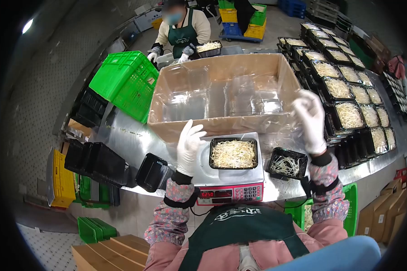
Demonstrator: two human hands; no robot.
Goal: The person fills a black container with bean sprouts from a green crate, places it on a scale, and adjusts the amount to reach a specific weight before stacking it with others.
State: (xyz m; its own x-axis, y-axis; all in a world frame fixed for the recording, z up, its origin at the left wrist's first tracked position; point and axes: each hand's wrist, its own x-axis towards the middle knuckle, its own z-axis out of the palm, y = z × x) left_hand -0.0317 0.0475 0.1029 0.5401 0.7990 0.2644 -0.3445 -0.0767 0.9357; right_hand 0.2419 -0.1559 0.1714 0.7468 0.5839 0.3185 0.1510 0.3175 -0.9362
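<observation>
A black tray of bean sprouts [234,153] sits on the platform of a weighing scale [202,169], whose red display seems to read 0.250. My left hand [189,149], in a white glove, is just left of that tray, fingers apart and nothing in them. Above the right end of a cardboard box [221,126], my gloved right hand [310,119] is raised with loosely bent fingers; I see nothing held in it. Below it, right of the scale, a second black tray [287,163] has a few loose sprouts inside. Clear plastic lids [244,97] stand stacked in the film-lined box.
Stacked, filled sprout trays [348,115] cover the right of the metal table. Empty black trays [97,162] and a green crate [126,81] are at left. Across the table, a person in a green apron [183,34] handles another sprout tray [209,48].
</observation>
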